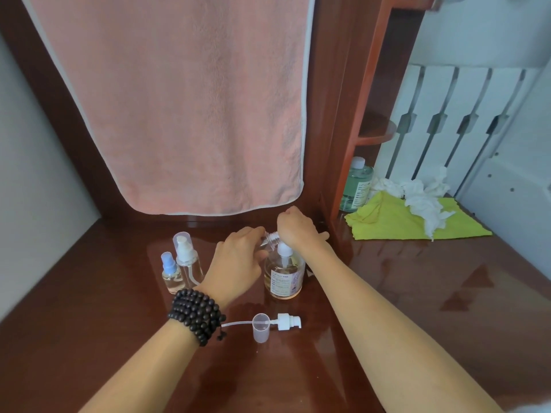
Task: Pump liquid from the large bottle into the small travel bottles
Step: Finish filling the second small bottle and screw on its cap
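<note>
a: head view, figure 1: where is the large bottle (284,274)?

b: upright on the wooden table (417,293), just past centre, amber liquid inside, white pump on top.

a: and the hands?

b: the right hand (293,226) sits on the pump head from above, fingers curled over it. the left hand (238,263), at the bottle's 9 o'clock, grips a clear travel bottle (269,238), tilted, its threaded open neck against the pump's spout.

a: other travel bottles?

b: two stand at 9 o'clock beyond the left hand: a pump bottle (186,259) with a clear cap, and touching it a shorter spray bottle (170,274) with a blue nozzle.

a: nearer items?

b: at 6 o'clock a loose white pump (287,321) with its dip tube lies flat beside a clear cap (261,327). dark beads (196,312) wrap the left wrist.

a: periphery?

b: pink towel (185,99) at 12 o'clock; green bottle (356,184), yellow cloth (396,222) and crumpled tissues (423,198) at 2 o'clock.
</note>
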The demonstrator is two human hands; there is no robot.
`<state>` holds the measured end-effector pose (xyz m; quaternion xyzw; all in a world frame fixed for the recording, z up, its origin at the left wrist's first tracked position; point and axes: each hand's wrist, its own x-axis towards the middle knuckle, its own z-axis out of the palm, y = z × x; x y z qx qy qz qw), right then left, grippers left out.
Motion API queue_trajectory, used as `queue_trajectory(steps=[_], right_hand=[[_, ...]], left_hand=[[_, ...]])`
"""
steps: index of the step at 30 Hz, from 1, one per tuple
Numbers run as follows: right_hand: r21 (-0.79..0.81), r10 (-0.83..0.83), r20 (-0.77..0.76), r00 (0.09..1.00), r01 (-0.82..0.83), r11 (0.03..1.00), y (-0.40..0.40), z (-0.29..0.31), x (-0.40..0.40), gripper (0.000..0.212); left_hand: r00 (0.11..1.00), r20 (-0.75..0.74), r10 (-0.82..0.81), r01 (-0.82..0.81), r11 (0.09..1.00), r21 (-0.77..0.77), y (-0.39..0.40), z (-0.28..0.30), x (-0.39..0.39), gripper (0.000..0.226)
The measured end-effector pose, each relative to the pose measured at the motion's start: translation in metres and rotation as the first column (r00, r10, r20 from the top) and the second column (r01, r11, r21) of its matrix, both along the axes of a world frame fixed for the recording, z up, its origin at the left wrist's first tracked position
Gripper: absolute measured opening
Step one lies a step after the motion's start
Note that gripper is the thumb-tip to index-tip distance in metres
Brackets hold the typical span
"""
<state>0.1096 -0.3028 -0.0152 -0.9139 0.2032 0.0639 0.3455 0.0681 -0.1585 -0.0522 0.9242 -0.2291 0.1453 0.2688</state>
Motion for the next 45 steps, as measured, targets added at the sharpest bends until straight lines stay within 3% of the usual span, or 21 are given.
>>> queue_trajectory(steps=[9,18,24,32,38,45], right_hand=[[-0.027,0.063,0.193,0.979,-0.059,0.998,-0.004,0.004,0.002,0.039],[0.009,0.075,0.014,0.997,-0.075,0.997,-0.002,-0.001,0.0,0.041],[-0.027,0.115,0.134,0.984,-0.112,0.993,0.0,0.009,0.007,0.042],[-0.013,0.068,0.035,0.997,-0.068,0.998,-0.001,-0.001,0.002,0.042],[-0.027,0.072,0.184,0.98,-0.069,0.997,-0.002,0.005,0.007,0.036],[0.02,0.065,0.069,0.996,-0.067,0.998,-0.005,-0.002,0.009,0.038]], left_hand=[[0.999,0.038,-0.021,0.022,0.999,-0.027,0.002,0.011,0.001,0.028],[1.0,0.028,-0.013,0.014,1.0,-0.024,0.0,-0.003,-0.001,0.03],[0.999,0.03,-0.033,0.036,0.996,-0.076,0.004,0.008,0.002,0.033],[1.0,0.011,-0.027,0.028,0.999,-0.027,0.001,-0.005,0.001,0.025],[0.999,0.028,-0.034,0.036,0.997,-0.067,0.004,0.005,-0.001,0.031],[0.999,0.035,-0.01,0.012,0.999,-0.041,0.0,0.0,0.0,0.026]])
